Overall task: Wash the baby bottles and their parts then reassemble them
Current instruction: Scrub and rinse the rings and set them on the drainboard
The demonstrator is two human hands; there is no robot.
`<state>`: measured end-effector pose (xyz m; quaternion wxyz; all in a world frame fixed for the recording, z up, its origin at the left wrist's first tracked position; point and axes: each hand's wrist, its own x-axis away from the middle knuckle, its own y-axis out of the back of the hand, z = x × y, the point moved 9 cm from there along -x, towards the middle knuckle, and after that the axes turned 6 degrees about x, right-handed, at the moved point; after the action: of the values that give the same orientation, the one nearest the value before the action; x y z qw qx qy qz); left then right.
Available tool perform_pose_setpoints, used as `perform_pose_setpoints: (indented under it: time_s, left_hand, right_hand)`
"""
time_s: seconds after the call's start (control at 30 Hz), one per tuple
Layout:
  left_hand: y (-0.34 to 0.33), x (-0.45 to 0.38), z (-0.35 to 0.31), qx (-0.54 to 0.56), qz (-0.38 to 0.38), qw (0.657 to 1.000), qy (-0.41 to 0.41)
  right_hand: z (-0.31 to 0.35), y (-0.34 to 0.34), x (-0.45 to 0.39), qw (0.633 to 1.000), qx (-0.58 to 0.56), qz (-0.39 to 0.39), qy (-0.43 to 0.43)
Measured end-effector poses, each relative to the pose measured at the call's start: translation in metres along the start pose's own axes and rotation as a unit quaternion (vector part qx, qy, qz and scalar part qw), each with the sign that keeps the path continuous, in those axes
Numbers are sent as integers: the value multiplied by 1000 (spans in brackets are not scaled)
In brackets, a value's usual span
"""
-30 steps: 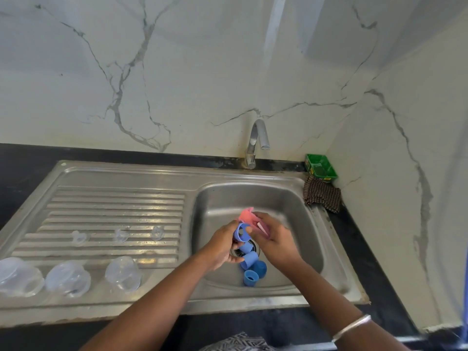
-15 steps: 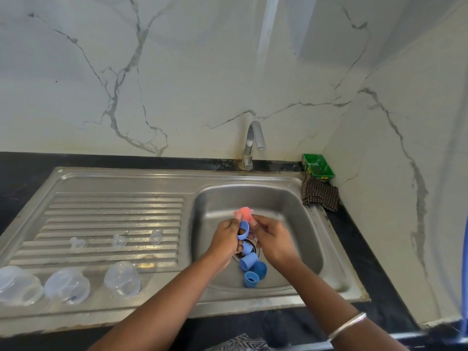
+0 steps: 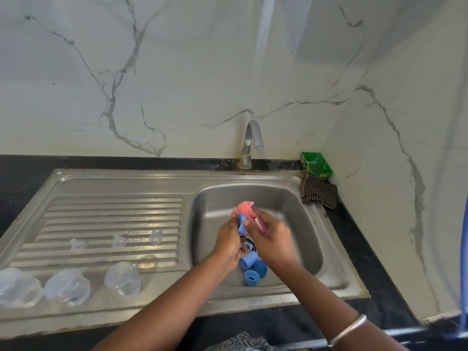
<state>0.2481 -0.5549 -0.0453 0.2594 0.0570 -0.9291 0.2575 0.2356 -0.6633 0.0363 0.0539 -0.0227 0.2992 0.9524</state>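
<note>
- Over the basin of a stainless-steel sink (image 3: 298, 198), a person's left hand (image 3: 228, 239) curls its fingers round a light-blue plastic bottle ring (image 3: 241, 224), thumb and fingers closed on its rim; the ring is held above the drain
- The right hand (image 3: 271, 236) grips a folded pink-and-orange scrubbing sponge (image 3: 247, 210), fingers bent tight across it; the sponge presses against the ring, its upper end poking out above both hands; a silver bangle (image 3: 348, 330) circles that wrist
- On the basin floor, just below the hands, lie more light-blue plastic rings and caps (image 3: 252, 271), bunched together by the drain; their exact number cannot be told
- On the ribbed draining board (image 3: 114, 211) to the left sit three clear silicone teats (image 3: 119, 241) in a row; nearer the front edge, three clear plastic bottles (image 3: 68, 287) side by side
- Behind the basin stands a curved chrome tap (image 3: 250, 143); at the right corner, a green plastic tray (image 3: 316, 165) and a brown checked cloth (image 3: 319, 192)
</note>
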Motion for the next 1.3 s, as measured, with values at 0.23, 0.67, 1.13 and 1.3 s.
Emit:
perform_pose_setpoints:
  time_s: [0.23,0.67,1.13,1.3]
  left_hand:
    - [2,4,-5,-71,14,995,-71]
    - [17,-3,-23,-189,3,974,-128]
    - [15,11,-45,-230,8,960,-158]
    - [12,10,-26,-171,12,981,-91]
  right_hand:
    - [4,1,-4,999,-48,-4,-25]
    - [14,10,1,999,33,16,25]
    - [12,13,9,997,42,-3,66]
    - [8,14,24,989,84,-76,97]
